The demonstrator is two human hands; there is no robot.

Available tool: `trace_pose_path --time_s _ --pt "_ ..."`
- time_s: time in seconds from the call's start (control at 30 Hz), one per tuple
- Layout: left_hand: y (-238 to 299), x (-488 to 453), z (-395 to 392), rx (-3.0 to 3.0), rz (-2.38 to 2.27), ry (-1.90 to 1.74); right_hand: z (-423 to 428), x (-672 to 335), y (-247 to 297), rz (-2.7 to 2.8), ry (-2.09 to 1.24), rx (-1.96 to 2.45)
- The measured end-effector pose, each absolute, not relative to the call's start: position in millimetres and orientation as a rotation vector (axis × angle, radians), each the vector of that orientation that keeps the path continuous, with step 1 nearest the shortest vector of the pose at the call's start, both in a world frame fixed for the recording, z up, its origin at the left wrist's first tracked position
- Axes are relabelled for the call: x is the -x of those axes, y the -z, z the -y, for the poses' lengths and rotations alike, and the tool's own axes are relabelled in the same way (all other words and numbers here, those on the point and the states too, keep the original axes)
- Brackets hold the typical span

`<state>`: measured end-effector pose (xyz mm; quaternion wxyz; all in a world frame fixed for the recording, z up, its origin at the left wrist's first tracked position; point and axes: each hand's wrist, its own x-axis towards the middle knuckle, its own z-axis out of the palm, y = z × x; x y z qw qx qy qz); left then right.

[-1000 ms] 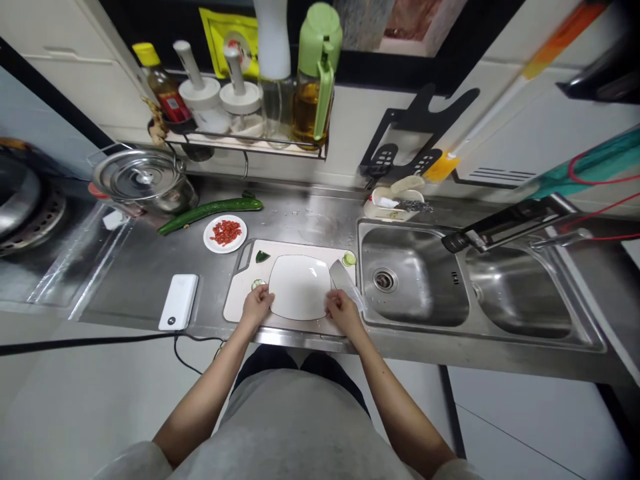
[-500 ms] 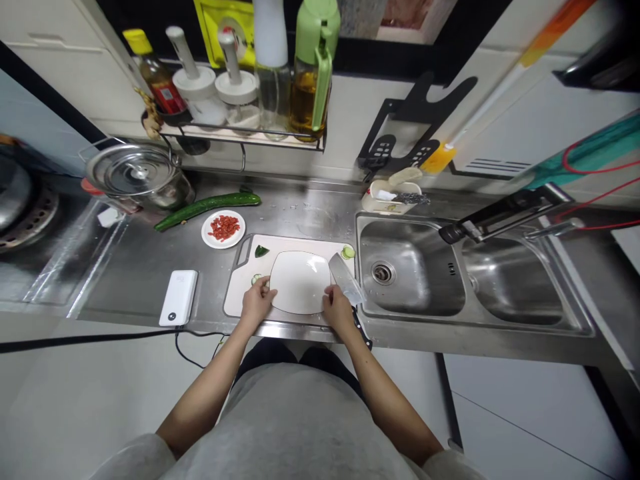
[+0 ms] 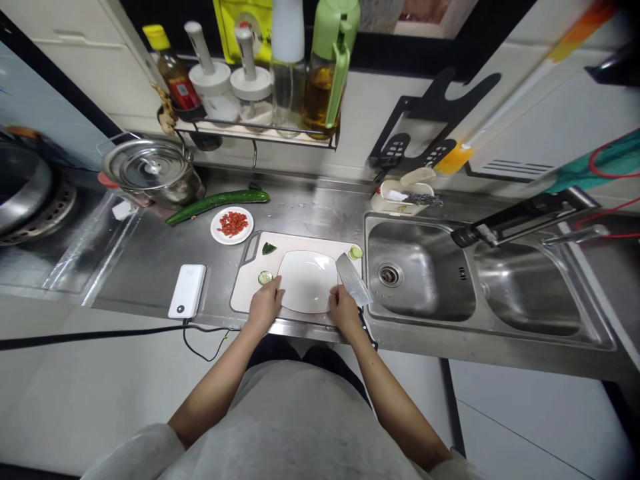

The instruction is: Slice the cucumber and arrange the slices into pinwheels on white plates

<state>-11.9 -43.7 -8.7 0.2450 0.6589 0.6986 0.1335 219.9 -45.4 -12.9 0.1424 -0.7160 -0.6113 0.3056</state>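
Left hand (image 3: 266, 307) and right hand (image 3: 345, 309), fingers clamped on opposite edges, hold a glossy, round-cornered white plate (image 3: 307, 283) just below the frame's centre, over a smooth, pale cutting board (image 3: 244, 293), beside a broad-bladed knife (image 3: 352, 279)

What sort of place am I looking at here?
A kitchen, most likely a home one: a double steel sink, a cutting board with cucumber slices, and a lidded pot.

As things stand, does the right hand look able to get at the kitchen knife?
Probably yes: the kitchen knife lies beside the right hand, its dark handle near the wrist, with no object seen between. The hand would likely have to leave the white plate first.
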Motion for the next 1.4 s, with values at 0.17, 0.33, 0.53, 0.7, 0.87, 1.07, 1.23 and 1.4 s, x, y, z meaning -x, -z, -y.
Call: trace_pose_path --time_s 0.17,0.33,0.53,0.7,0.87,1.07,1.23,1.4 --pt "3 16 47 -1.724 -1.977 -0.507 43 -221 11 1.826 -0.869 2.042" --pt "1 32 42 -1.527 -2.113 -0.741 39 -220 2 1.942 -0.817 2.11" --pt "8 48 32 -1.526 -2.161 -0.797 36 -216 -15 1.901 -0.664 2.215" --pt "20 50 25 -1.629 -2.165 -0.716 41 -213 -15 1.818 -0.693 2.098" --pt "27 50 22 -1.655 -2.174 -0.648 47 -219 -9 1.817 -0.711 2.012" --pt "23 47 23 -1.679 -2.185 -0.667 46 -226 -9 1.782 -0.733 1.962" --pt "9 44 22 -1.574 -2.097 -0.854 41 -219 -15 1.792 -0.769 1.891" --pt "-20 35 21 -1.401 -1.699 -0.921 26 -190 -43 1.922 -0.814 1.626"
